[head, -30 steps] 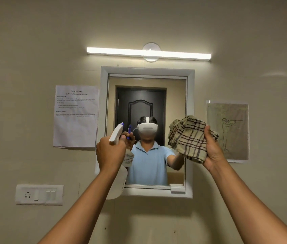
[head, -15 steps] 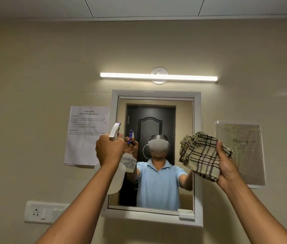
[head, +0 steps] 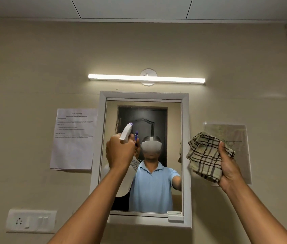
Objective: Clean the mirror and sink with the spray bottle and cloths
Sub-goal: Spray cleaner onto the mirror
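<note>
Both arms are up in front of a white-framed mirror (head: 185,155) on a beige wall. The left hand (head: 119,153) is wrapped around the neck of a white spray bottle (head: 126,133), fingers curled tight round it. The bottle stands roughly upright, its long axis running top to bottom with a slight lean, body hanging below the hand and over the lower left part of the glass. The spray head sticks out above the knuckles, and its purple-tipped nozzle points up and away toward the mirror's upper left area. I can't tell whether a finger is on the trigger, since the back of the hand hides it.

The right hand (head: 228,164) grips a bunched-up checked cloth (head: 204,155), beige with dark plaid lines, thumb on the near side and the fabric spilling out to the left of the palm. The cloth sits just right of the mirror frame, in front of a drawing sheet (head: 227,131) pinned on the wall.

A lit tube light (head: 146,79) runs above the mirror, a printed notice (head: 73,141) is stuck to its left, and a switch plate (head: 31,221) sits lower left. The sink isn't in view.
</note>
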A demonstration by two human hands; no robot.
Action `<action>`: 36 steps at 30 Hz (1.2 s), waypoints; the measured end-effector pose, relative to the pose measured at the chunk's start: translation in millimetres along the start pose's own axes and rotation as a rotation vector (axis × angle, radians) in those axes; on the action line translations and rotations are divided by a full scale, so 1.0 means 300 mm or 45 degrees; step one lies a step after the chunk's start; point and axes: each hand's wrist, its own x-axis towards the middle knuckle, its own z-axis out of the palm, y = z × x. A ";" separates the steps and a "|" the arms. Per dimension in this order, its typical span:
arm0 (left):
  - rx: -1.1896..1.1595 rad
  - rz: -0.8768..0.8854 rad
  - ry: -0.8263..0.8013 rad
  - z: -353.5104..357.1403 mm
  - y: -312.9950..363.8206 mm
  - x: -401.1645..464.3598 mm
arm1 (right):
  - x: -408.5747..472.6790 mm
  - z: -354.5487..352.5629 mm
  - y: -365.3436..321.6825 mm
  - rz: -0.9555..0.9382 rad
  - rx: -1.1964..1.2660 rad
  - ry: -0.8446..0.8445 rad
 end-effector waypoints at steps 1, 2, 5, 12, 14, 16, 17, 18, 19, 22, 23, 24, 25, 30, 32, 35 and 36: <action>-0.023 -0.001 -0.010 0.020 0.011 -0.015 | -0.001 -0.007 -0.002 0.003 0.000 0.008; -0.042 0.000 -0.027 0.044 0.019 -0.030 | -0.001 -0.017 -0.004 0.001 0.000 0.009; -0.064 0.032 -0.098 0.113 0.034 -0.072 | -0.013 -0.041 -0.008 0.002 -0.012 0.016; -0.094 0.062 -0.200 0.218 0.054 -0.146 | -0.031 -0.103 -0.008 0.025 -0.037 0.030; -0.063 0.079 -0.221 0.227 0.044 -0.164 | -0.034 -0.118 -0.005 0.034 -0.030 0.033; -0.048 0.104 -0.230 0.226 0.022 -0.183 | -0.037 -0.132 0.002 0.037 -0.021 0.018; -0.057 0.100 -0.225 0.220 0.007 -0.193 | -0.041 -0.135 0.008 0.037 -0.017 0.013; -0.069 0.072 -0.224 0.209 -0.005 -0.203 | -0.046 -0.135 0.016 0.045 -0.015 0.019; -0.076 0.040 -0.214 0.196 -0.022 -0.209 | -0.052 -0.133 0.027 0.054 -0.012 0.028; -0.015 -0.042 -0.178 0.129 -0.076 -0.214 | -0.069 -0.112 0.069 0.062 -0.015 0.024; -0.001 -0.051 -0.163 0.101 -0.093 -0.212 | -0.075 -0.102 0.084 0.065 -0.008 0.013; 0.011 -0.064 -0.152 0.069 -0.109 -0.206 | -0.079 -0.089 0.100 0.079 -0.007 -0.004; 0.021 -0.081 -0.139 0.034 -0.125 -0.201 | -0.086 -0.076 0.116 0.097 0.001 -0.019; 0.103 -0.200 0.010 -0.119 -0.228 -0.143 | -0.113 0.007 0.180 0.157 0.021 -0.042; 0.130 -0.221 0.043 -0.175 -0.263 -0.129 | -0.125 0.030 0.199 0.159 0.021 -0.051; 0.151 -0.263 0.082 -0.250 -0.309 -0.129 | -0.141 0.051 0.219 0.171 0.014 -0.052; 0.150 -0.280 0.089 -0.265 -0.324 -0.133 | -0.148 0.055 0.221 0.173 0.010 -0.047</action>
